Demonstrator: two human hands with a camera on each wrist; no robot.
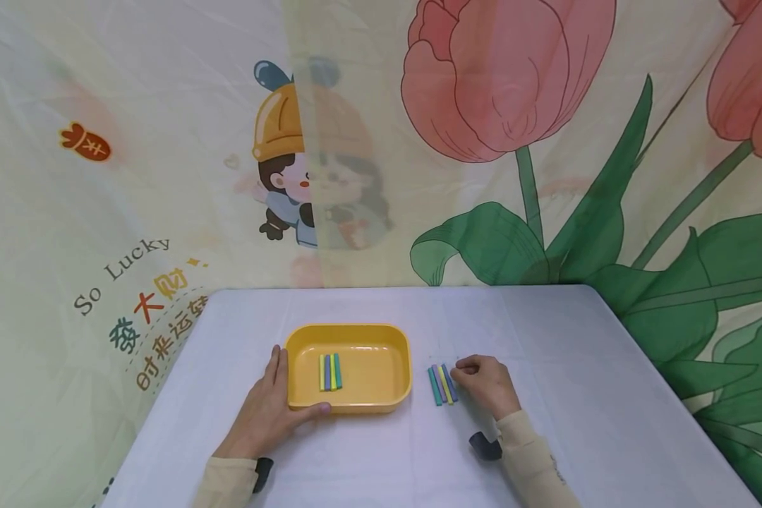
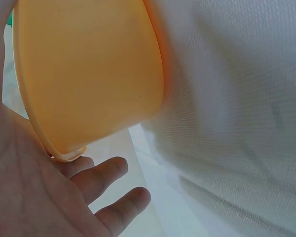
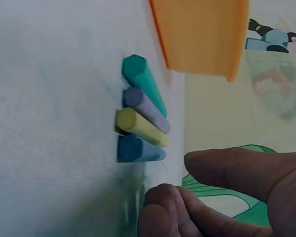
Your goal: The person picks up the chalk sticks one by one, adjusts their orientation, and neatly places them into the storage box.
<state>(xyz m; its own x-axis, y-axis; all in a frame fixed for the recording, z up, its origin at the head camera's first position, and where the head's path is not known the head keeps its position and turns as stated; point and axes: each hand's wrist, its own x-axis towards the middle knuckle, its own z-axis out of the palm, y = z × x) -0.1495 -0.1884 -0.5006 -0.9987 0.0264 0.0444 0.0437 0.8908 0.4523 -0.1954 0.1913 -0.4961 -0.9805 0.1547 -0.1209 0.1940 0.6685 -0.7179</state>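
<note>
My left hand [image 1: 263, 416] is at the near left corner of a yellow plastic tray [image 1: 371, 407], fingers along its left side and thumb against the near side. In the left wrist view these fingers look fairly straight beside the tray's wall [image 2: 93, 74]. Inside the tray lie several chalk sticks [image 1: 322, 372] in yellow, purple and teal. To its right, a row of chalks lies on the cloth: green [image 3: 144, 84], purple [image 3: 147, 109], yellow [image 3: 142, 127] and blue [image 3: 139, 149]. Just right of the blue one is my right hand [image 1: 487, 384], holding nothing, thumb and fingertips apart.
A white cloth [image 1: 355, 458] covers the table. Behind its far edge hangs a printed curtain [image 1: 368, 268] with tulips and a cartoon figure. Dark straps [image 1: 485, 446] show at both wrists.
</note>
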